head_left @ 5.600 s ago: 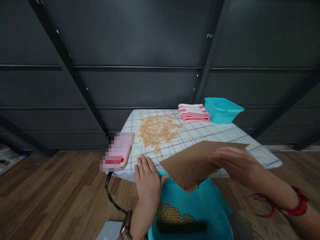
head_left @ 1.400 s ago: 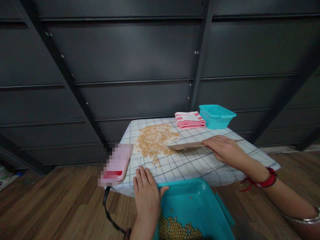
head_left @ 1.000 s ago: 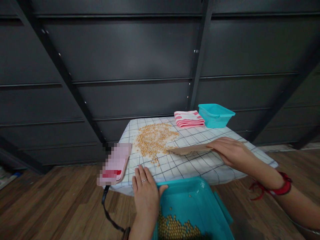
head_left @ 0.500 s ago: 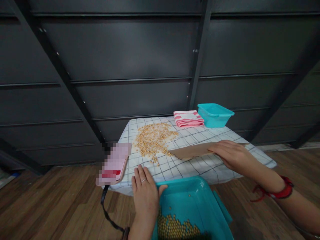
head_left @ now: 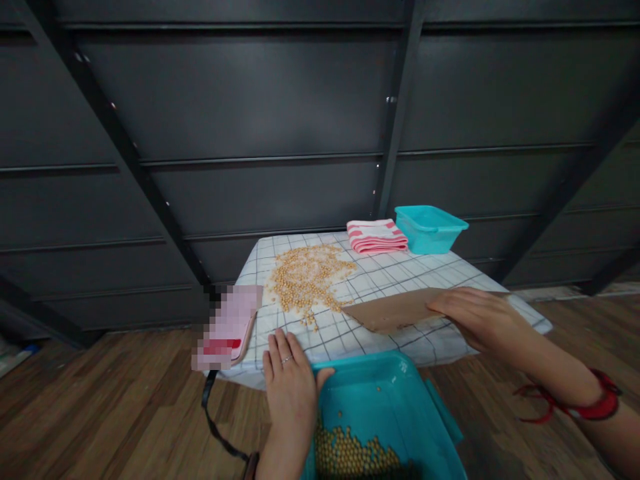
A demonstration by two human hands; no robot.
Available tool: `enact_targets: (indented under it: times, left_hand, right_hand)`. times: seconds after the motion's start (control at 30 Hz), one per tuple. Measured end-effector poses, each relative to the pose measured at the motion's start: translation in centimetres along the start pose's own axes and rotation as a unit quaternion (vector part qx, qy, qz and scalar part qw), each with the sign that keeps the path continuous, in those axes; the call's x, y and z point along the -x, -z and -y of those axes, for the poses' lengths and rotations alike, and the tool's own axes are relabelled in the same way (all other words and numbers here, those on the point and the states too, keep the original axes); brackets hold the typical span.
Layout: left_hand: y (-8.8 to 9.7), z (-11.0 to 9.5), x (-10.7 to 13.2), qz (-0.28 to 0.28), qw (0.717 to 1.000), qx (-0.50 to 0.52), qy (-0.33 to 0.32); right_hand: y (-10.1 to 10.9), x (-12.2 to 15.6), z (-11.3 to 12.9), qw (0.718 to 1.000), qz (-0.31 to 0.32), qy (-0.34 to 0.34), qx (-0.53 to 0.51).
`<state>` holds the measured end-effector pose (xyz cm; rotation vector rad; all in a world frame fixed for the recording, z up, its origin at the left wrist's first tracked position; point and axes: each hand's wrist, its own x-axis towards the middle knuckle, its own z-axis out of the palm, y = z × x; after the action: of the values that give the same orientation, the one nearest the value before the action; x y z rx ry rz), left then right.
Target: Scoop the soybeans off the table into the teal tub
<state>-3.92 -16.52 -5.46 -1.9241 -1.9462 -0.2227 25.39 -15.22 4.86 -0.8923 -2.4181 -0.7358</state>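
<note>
My right hand [head_left: 477, 319] grips a flat brown piece of cardboard [head_left: 390, 310] held a little above the checked tablecloth [head_left: 400, 273], its left tip near the edge of a spread of yellow beans [head_left: 307, 275]. My left hand [head_left: 290, 383] lies flat with fingers stretched on the table's near edge, its thumb against the rim of a turquoise tub [head_left: 385, 383] held below the edge. That tub has a heap of beans [head_left: 350, 453] in its near end.
A folded pink-and-white striped cloth [head_left: 377, 235] and a second turquoise tub [head_left: 430, 228] stand at the table's far right. A pink phone [head_left: 230, 325] overhangs the left corner, with a black strap [head_left: 217, 427] hanging below. Dark metal wall behind, wooden floor around.
My right hand has drawn the cardboard from the bean pile back toward me and to the right, tilting it flatter. My left hand and the near tub stayed put.
</note>
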Motion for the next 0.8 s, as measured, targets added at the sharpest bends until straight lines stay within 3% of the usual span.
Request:
enact_targets:
  times: [0.27, 0.5, 0.8]
  left_hand:
    - [0.7, -0.1, -0.1, 0.020, 0.999, 0.031, 0.019]
    - [0.2, -0.1, -0.1, 0.005, 1.000, 0.009, 0.005]
    - [1.2, -0.4, -0.4, 0.027, 0.999, 0.020, 0.021]
  right_hand:
    - [2.2, 1.1, 0.5, 1.000, 0.002, 0.005, -0.017]
    - [0.8, 0.2, -0.3, 0.994, 0.014, 0.003, 0.105]
    - [1.5, 1.3, 0.4, 0.998, 0.007, 0.026, 0.050]
